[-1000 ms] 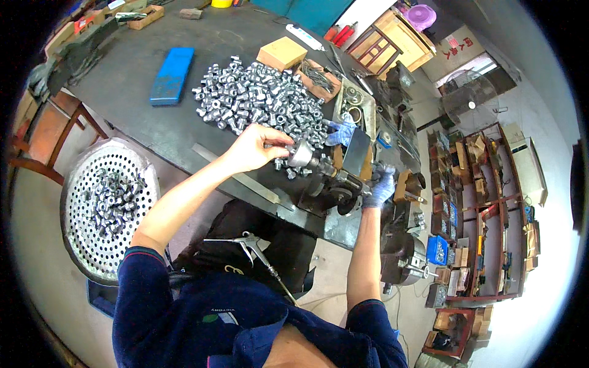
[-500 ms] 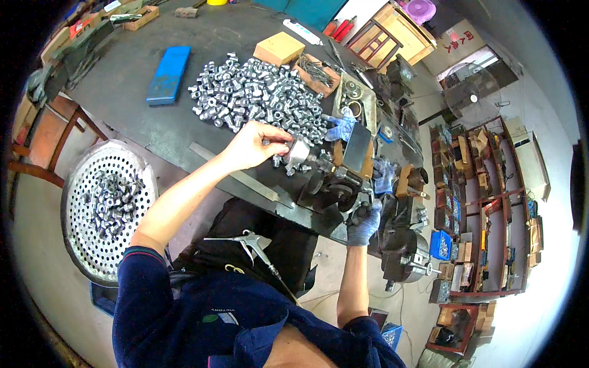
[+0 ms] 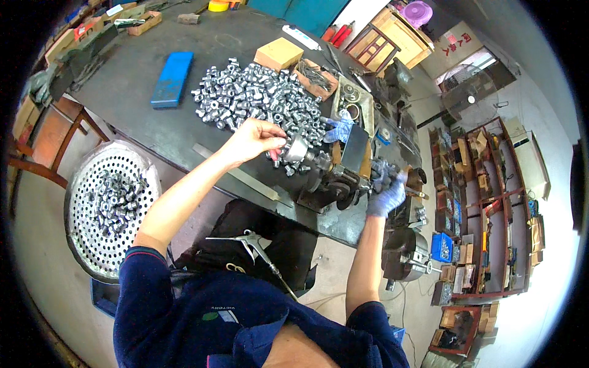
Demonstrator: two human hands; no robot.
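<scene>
Bare, with thumb and fingers pinched together, my left hand (image 3: 259, 141) is at the face of a round silver metal chuck (image 3: 297, 148) on a small bench machine (image 3: 336, 184). Whatever lies between its fingertips is too small to make out. My right hand (image 3: 388, 195), in a blue-and-white glove with dark fingers, is at the machine's right side. Its fingers are curled, and what they hold is hidden. Behind the left hand lies a large heap of shiny metal fittings (image 3: 261, 95). A dark flat panel (image 3: 356, 148) stands upright over the machine.
A perforated metal tray (image 3: 80, 202) with more fittings is at my left. A blue box (image 3: 172, 80), a yellow block (image 3: 279, 54) and a carton of thin pins (image 3: 316, 80) lie on the bench. An air gun (image 3: 250, 243) rests on my lap. Shelves (image 3: 491, 208) stand at right.
My right hand has moved up and to the right, away from the machine's front. The left hand stays at the chuck, with only a slight shift.
</scene>
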